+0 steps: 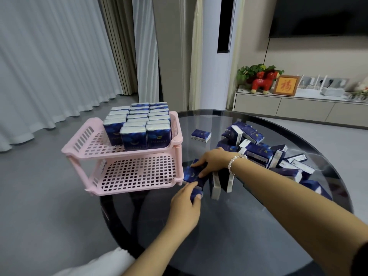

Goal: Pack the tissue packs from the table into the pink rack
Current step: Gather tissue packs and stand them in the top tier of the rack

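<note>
Both hands are down at the left side of the round glass table [229, 232], right beside the pink rack [127, 156]. The left hand [186, 204] comes in from the near edge, fingers curled over a small cluster of dark blue tissue packs [192, 175] with the thumb wrapped onto the near pack's end. The right hand [213, 162], with a pearl bracelet [234, 162] on its wrist, reaches across from the right and clamps the same cluster from the far side, fingers bent down over the top pack. So the cluster is squeezed between the 2 hands, sitting on the glass just beside the rack's lower right corner post.

The rack has 2 tiers and stands at the table's left edge, part of it hanging out past the rim. Its upper tier carries upright packs [139, 124] in 3 rows, filling the far and right part of the shelf, with bare pink grid showing at the near left. The lower tier [135, 174] shows only its pink grid.

Just right of the hands, a couple of packs stand on edge [216, 186]. Beyond them a loose heap of packs [258, 150] sprawls toward the table's right edge, and 1 single pack [200, 135] lies flat apart from it, nearer the rack.
</note>
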### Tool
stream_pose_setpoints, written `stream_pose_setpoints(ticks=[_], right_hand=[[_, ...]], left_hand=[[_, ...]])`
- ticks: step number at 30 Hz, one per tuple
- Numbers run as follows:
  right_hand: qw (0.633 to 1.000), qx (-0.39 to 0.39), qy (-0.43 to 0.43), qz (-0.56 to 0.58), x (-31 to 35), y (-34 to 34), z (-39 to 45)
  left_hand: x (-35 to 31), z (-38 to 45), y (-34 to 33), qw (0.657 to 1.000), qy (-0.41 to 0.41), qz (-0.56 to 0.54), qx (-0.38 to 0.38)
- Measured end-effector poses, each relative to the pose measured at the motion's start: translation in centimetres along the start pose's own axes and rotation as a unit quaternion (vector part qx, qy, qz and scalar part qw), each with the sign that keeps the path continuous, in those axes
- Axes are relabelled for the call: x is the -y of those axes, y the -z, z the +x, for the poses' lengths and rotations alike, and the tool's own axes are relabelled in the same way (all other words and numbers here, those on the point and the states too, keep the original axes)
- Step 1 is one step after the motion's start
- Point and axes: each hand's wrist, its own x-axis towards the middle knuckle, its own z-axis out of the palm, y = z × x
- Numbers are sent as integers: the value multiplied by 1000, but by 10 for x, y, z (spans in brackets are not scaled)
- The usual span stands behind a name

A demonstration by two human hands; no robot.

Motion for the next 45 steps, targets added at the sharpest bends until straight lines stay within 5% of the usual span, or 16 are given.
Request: stream_pose_setpoints(ticks=[4, 8, 15, 24, 29, 32, 35, 39, 45], right_hand=[[1000, -16, -10, 16, 8, -6, -15], [998, -43, -34, 36, 10, -13, -28], [990, -105, -73, 58, 28, -26, -27], [980, -12, -143, 137, 46, -22, -26], [965, -89, -167, 180, 46, -24, -30], [930, -208, -192, 237, 49, -22, -44], [844, -314, -178, 397, 56, -25, -60], [747, -339, -111, 561, 81, -40, -76], [722, -377, -133, 565, 111, -70, -79]], left_hand=[[11, -15, 10, 999, -24, -15, -44], [18, -21, 18, 984, 29, 141, -100], [27, -18, 29, 982, 99, 159, -16], [31, -15, 41, 990, 116, -70, -24], [30, -11, 43, 951, 144, -273, -12], [27, -10, 45, 918, 165, -361, 3], [23, -10, 46, 892, 164, -420, 5], [18, -10, 44, 859, 154, -488, 12], [12, -11, 40, 828, 133, -544, 35]])
